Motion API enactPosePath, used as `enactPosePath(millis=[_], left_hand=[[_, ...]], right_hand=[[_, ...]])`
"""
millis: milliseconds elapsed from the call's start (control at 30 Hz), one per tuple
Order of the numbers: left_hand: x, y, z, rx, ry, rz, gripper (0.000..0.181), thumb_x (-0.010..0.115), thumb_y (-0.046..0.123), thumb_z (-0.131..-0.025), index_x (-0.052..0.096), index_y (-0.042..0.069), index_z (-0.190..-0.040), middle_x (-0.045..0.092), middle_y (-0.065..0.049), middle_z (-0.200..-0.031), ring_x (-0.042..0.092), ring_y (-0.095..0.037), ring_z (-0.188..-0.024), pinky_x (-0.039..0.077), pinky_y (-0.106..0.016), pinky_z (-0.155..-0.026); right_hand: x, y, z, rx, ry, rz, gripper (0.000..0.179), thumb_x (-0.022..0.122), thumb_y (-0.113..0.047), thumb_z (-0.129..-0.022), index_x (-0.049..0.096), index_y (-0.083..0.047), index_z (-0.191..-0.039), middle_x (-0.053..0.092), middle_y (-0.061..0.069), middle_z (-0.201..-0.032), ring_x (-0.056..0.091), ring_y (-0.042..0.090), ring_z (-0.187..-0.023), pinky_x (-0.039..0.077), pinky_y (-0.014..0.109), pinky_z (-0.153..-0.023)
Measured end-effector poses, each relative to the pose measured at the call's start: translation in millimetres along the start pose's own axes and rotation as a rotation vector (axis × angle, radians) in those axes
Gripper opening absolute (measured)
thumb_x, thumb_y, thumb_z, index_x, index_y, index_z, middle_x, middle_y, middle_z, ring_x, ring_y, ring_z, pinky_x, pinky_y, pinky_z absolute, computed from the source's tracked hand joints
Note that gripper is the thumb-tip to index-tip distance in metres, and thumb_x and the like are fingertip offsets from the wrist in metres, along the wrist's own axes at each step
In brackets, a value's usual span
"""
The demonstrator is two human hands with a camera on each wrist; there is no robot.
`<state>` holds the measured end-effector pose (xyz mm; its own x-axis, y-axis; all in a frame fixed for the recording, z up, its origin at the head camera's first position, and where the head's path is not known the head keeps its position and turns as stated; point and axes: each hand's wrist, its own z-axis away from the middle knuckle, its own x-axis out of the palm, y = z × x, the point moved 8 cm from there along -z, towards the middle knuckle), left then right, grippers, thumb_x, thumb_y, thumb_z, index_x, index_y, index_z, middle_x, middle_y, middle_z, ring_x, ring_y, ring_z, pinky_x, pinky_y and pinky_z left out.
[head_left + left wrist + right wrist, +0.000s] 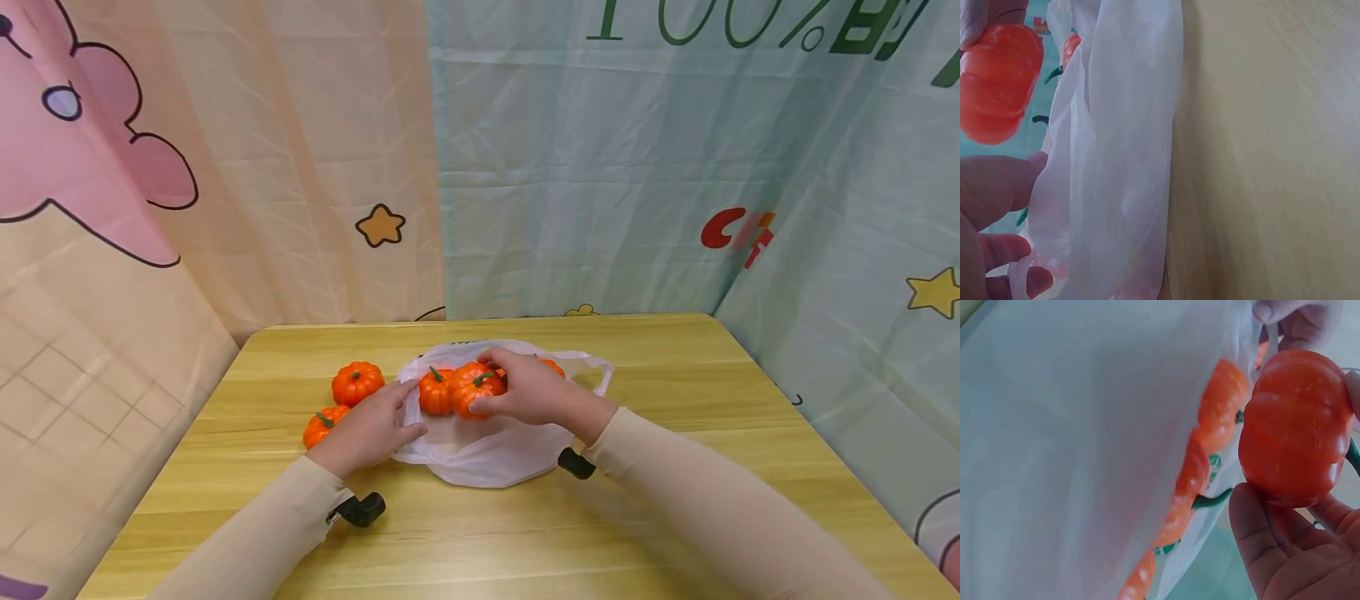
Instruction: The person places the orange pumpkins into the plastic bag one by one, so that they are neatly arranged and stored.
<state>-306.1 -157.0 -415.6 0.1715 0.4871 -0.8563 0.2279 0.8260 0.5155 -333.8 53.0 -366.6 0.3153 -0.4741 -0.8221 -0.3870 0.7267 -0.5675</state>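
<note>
Orange, the pumpkin (1297,431) pinched by the half-spread right hand (528,387) sits over the white bag (495,462), right of the left hand (371,429), whose part-curled fingers grip its left rim.

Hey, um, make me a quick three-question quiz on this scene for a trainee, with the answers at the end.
1. What does the right hand hold?
2. True or false: the left hand is clear of the white bag.
3. In the head view, how many loose pumpkins lie on the table outside the bag? A) one B) two C) four

Key:
1. A pumpkin.
2. False; it holds the bag's edge.
3. B.
</note>
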Motion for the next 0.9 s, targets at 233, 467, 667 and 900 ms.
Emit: enactPosePath(millis=[233,467,667,900], left_hand=[[0.7,-1.5,0.6,-0.003,-0.004,0.03,0.08,0.077,0.032,-0.096,0.039,0.01,-0.163,0.046,-0.021,-0.163,0.044,-0.043,-0.15,0.039,-0.062,-0.122],[1.3,-2.6,1.8,-0.005,-0.01,0.028,0.079,0.076,0.033,-0.097,0.039,0.012,-0.163,0.046,-0.02,-0.163,0.047,-0.043,-0.149,0.04,-0.063,-0.12],[1.8,-3.1,1.4,0.006,-0.011,0.019,0.077,0.073,0.034,-0.099,0.038,0.013,-0.164,0.045,-0.021,-0.164,0.043,-0.043,-0.151,0.039,-0.062,-0.122],[1.5,-3.4,1.6,0.006,-0.014,0.016,0.073,0.07,0.034,-0.102,0.037,0.015,-0.165,0.044,-0.02,-0.164,0.044,-0.043,-0.151,0.04,-0.061,-0.121]], right_hand=[[18.1,-9.4,-3.8,-0.06,-0.01,0.043,0.069,0.083,-0.04,-0.09,0.058,-0.01,-0.147,0.063,0.006,-0.145,0.06,0.026,-0.129,0.051,0.045,-0.114],[34.3,-7.8,-6.3,-0.038,-0.061,0.064,0.077,0.082,-0.044,-0.09,0.053,-0.012,-0.154,0.057,0.007,-0.154,0.055,0.028,-0.138,0.046,0.049,-0.12],[45.2,-6.9,-7.5,-0.017,-0.089,0.056,0.078,0.083,-0.045,-0.09,0.053,-0.011,-0.154,0.059,0.007,-0.152,0.057,0.028,-0.136,0.046,0.048,-0.12],[55.7,-4.3,-8.0,0.006,-0.102,0.082,0.08,0.083,-0.046,-0.09,0.052,-0.009,-0.154,0.06,0.007,-0.151,0.059,0.025,-0.135,0.047,0.045,-0.119]])
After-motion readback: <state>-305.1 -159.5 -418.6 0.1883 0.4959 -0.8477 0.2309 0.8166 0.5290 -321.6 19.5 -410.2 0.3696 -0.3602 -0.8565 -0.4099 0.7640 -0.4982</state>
